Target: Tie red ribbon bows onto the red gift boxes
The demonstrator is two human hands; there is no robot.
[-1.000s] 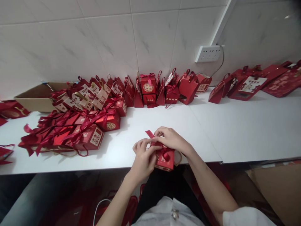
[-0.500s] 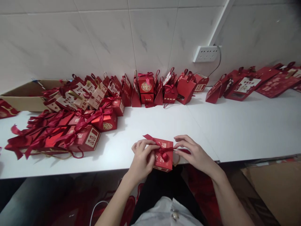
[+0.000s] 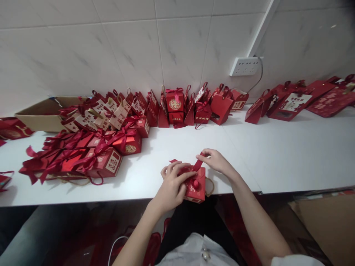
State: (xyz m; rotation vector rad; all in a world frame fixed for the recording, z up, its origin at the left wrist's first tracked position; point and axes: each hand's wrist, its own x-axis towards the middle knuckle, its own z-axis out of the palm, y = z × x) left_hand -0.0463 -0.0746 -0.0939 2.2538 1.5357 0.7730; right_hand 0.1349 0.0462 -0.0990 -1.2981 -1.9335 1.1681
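A small red gift box (image 3: 199, 192) with pale lettering lies at the front edge of the white table, a dark red ribbon (image 3: 198, 165) across its top. My left hand (image 3: 174, 183) grips the box from its left side, the index finger reaching over the top and pressing at the ribbon's knot. Between the thumb and fingers of my right hand (image 3: 209, 159), a ribbon end is pinched and drawn upward, just above the box's far right corner. A tan cord loop (image 3: 210, 187) sticks out at the box's right side.
Several ribbon-tied red boxes (image 3: 107, 164) stand grouped on the left. Behind them is an open cardboard box (image 3: 36, 120). More red gift boxes (image 3: 222, 107) line the tiled wall, below a white power strip (image 3: 244, 66). A cardboard piece (image 3: 327, 221) sits beneath the table's right side.
My right hand has moved from the box's right side up and leftward, lifting a ribbon end. My left index finger has stretched out over the knot. The view has shifted slightly.
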